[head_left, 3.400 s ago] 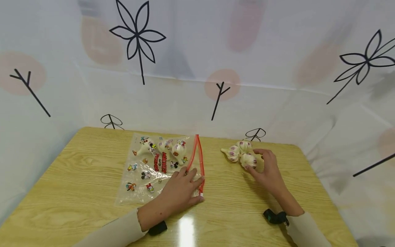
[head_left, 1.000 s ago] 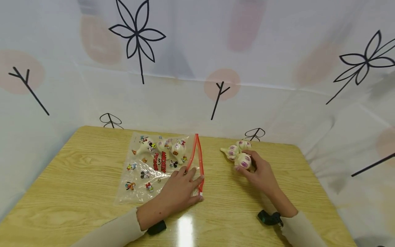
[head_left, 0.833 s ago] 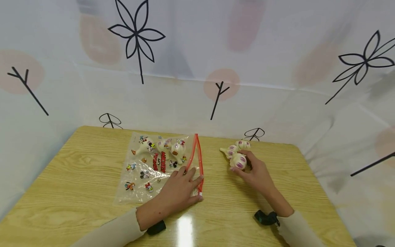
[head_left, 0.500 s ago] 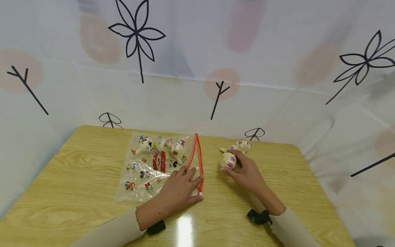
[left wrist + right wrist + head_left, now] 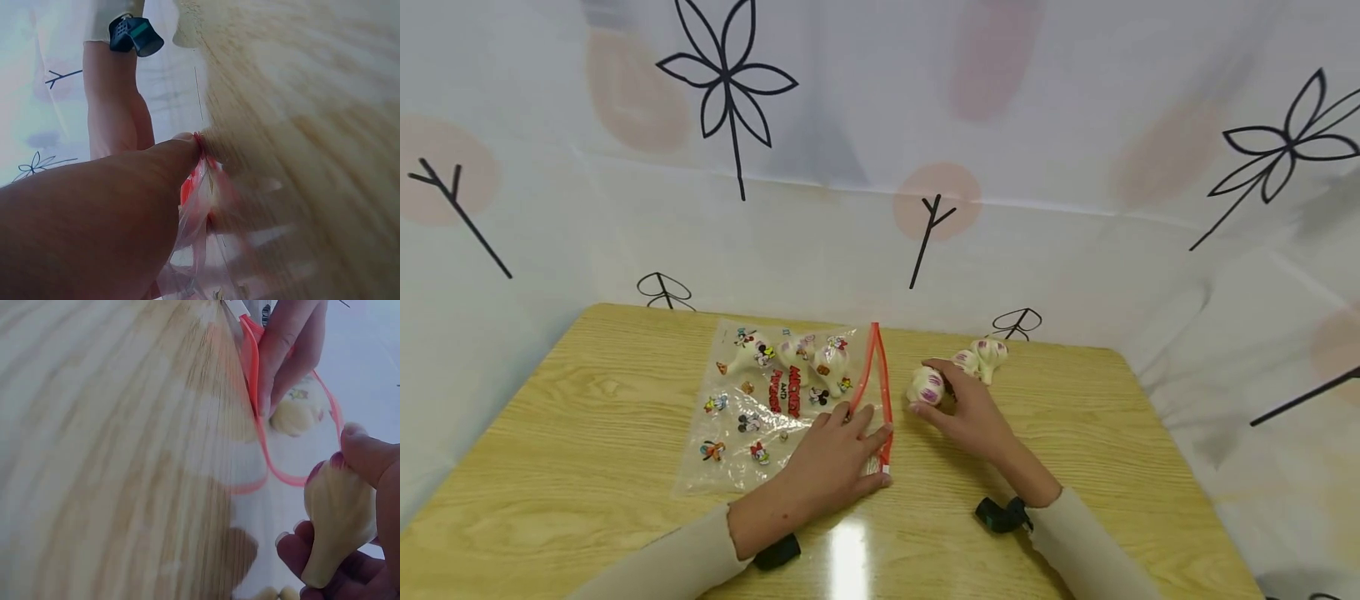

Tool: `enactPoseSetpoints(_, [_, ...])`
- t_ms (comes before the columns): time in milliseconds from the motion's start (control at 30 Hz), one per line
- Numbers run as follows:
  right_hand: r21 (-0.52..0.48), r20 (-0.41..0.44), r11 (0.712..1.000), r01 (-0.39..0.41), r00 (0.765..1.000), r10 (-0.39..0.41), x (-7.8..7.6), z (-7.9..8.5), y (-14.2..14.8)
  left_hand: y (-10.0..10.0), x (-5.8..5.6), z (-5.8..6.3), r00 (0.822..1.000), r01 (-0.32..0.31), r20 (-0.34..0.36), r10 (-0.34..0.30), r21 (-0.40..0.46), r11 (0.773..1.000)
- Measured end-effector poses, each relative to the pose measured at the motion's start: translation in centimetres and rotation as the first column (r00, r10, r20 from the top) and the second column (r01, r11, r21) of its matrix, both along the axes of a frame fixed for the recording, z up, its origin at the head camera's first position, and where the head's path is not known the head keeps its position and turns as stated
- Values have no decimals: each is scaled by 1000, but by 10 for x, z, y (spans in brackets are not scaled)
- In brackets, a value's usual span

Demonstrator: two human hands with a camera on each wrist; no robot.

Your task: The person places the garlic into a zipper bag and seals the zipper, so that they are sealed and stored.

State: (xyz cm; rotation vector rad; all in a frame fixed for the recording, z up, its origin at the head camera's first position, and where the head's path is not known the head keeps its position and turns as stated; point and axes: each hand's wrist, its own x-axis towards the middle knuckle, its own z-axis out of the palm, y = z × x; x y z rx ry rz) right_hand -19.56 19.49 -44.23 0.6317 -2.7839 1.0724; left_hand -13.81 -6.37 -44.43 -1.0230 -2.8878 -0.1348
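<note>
In the head view, my left hand point(image 5: 835, 458) rests on the mouth of a clear zip bag point(image 5: 730, 433), fingers spread over its red zip edges, which stand apart. The thumb touches the edge near the white slider point(image 5: 886, 469). Inside the bag lie several garlic bulbs point(image 5: 829, 360), seen through the printed plastic. My right hand point(image 5: 970, 417) holds another garlic bulb point(image 5: 927, 386) between thumb and fingers, just right of the bag's mouth. In the right wrist view, that bulb point(image 5: 337, 506) has its stem downward, and my left fingers point(image 5: 284, 350) sit at the red rim.
Two more garlic bulbs point(image 5: 988, 354) lie on the wooden table point(image 5: 1075, 433) behind my right hand. A white patterned cloth point(image 5: 820, 233) hangs along the table's back edge. Black wrist cameras point(image 5: 1000, 515) sit under both wrists.
My right hand has taken a garlic bulb from the group of three and carried it left towards the bag's mouth. One bulb left behind now lies turned. My left hand keeps its place.
</note>
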Motion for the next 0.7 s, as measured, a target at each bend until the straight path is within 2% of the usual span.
enactPoseSetpoints(367, [40, -1, 996, -81, 997, 81, -12, -3, -28, -1, -1, -1, 998, 11, -57, -12, -10, 1000])
enactPoseSetpoints(700, [39, -20, 993, -113, 993, 114, -23, -5, -49, -2, 0, -3, 999, 16, -49, -15, 18, 1000])
